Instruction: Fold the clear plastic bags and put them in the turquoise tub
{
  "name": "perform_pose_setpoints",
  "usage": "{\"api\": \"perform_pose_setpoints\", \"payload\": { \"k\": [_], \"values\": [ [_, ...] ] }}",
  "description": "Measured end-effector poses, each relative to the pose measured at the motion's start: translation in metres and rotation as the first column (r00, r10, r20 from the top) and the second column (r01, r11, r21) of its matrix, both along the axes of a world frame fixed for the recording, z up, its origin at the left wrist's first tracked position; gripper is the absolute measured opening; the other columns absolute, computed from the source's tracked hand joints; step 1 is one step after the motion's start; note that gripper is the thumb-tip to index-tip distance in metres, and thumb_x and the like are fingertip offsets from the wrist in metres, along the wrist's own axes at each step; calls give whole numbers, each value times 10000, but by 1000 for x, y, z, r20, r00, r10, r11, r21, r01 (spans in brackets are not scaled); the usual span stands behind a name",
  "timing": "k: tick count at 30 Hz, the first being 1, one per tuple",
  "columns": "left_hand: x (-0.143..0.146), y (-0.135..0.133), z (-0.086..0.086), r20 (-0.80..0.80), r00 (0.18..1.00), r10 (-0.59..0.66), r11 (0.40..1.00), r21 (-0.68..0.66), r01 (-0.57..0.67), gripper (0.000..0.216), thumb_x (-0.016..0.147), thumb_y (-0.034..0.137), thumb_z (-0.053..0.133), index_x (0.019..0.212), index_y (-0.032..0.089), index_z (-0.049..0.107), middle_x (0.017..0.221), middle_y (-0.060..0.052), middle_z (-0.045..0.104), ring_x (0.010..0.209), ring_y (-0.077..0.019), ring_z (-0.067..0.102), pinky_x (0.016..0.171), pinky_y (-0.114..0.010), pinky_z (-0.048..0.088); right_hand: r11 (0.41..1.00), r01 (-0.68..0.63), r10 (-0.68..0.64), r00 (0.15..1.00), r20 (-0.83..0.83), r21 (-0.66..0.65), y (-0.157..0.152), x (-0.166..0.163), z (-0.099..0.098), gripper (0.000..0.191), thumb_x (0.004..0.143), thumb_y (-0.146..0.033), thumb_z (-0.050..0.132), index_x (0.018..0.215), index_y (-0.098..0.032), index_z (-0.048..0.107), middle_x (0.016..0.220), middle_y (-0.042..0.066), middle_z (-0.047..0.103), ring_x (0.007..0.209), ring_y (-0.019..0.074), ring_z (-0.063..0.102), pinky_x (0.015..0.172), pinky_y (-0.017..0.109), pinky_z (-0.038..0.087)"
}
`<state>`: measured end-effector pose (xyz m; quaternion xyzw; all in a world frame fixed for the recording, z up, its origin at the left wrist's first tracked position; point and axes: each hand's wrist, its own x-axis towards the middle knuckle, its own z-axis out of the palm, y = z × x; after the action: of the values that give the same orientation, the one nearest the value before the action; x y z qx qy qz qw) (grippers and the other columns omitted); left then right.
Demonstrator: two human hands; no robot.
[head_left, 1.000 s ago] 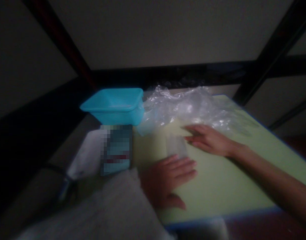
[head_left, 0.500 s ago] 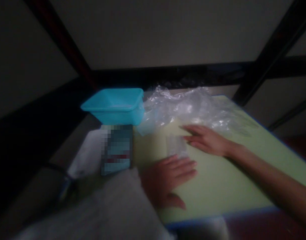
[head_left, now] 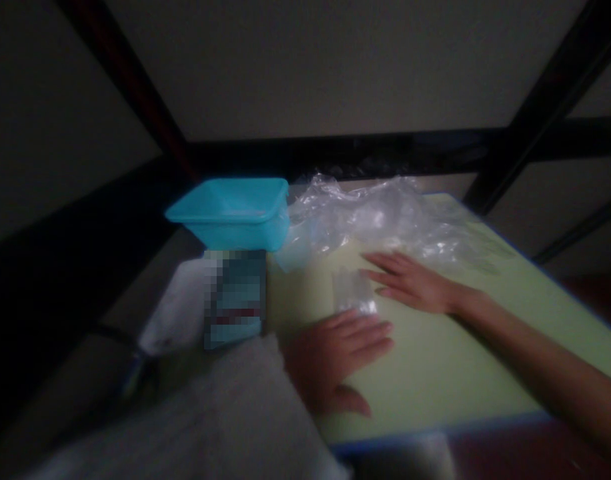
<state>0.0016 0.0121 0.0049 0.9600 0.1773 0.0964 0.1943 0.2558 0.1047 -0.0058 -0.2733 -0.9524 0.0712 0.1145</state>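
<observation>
A small clear plastic packet (head_left: 354,291) lies flat on the pale green tabletop (head_left: 435,360). My left hand (head_left: 335,360) rests at the packet's near edge, palm down, its fingers stretched to the right and the thumb apart. On the packet's right side is my right hand (head_left: 410,280), also flat, with fingers spread to the left and one fingertip at the packet's edge. Neither hand grips anything. What the packet contains, if anything, is too blurred to make out.
Crumpled clear plastic bags (head_left: 375,217) cover the back of the table. At the back left stands a turquoise basin (head_left: 225,218), with a pixelated flat item (head_left: 238,300) in front of it and a whitish object (head_left: 182,307) beside that. Dark frame bars (head_left: 335,155) run behind the table.
Both hands stay almost in place, the right one shifting very slightly. The packet's near part catches more light now. The view has moved a little.
</observation>
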Motion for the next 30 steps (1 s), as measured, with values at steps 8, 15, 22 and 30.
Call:
{"api": "perform_pose_setpoints", "payload": {
  "k": [8, 15, 22, 30],
  "values": [
    [1, 0, 2, -37, 999, -6, 1000, 5, 6, 743, 900, 649, 288, 1429, 129, 326, 1519, -127, 275, 1412, -274, 232, 1165, -457, 147, 997, -44, 36, 993, -114, -68, -12, 2, 18, 582, 979, -420, 348, 1495, -263, 130, 1541, 76, 227, 1410, 235, 212, 1133, 512, 188],
    [7, -1, 6, 85, 996, 21, 998, 65, -27, 680, 899, 652, 216, 1328, 204, 494, 1295, -85, 582, 1250, -295, 494, 1080, -448, 342, 857, -450, 411, 891, -194, -251, -53, -44, 20, 743, 938, -456, 441, 1504, -170, 54, 1542, 127, 190, 1413, 215, 195, 1153, 417, 217],
    [8, -1, 6, 62, 997, 41, 995, 85, -46, 741, 876, 697, 207, 1307, 175, 507, 1271, -108, 586, 1232, -306, 501, 1072, -455, 346, 848, -467, 429, 882, -194, -251, -42, -46, 10, 785, 932, -406, 482, 1503, -210, -20, 1552, 118, 153, 1419, 217, 165, 1150, 427, 226],
    [6, -1, 5, -62, 998, 6, 1000, 12, -5, 826, 864, 712, 261, 1390, 89, 393, 1434, -156, 431, 1333, -310, 382, 1147, -475, 191, 886, -397, 393, 917, -63, -239, -9, -43, 5, 700, 952, -507, 357, 1497, -134, 123, 1539, 132, 205, 1422, 204, 160, 1161, 412, 158]
  ]
}}
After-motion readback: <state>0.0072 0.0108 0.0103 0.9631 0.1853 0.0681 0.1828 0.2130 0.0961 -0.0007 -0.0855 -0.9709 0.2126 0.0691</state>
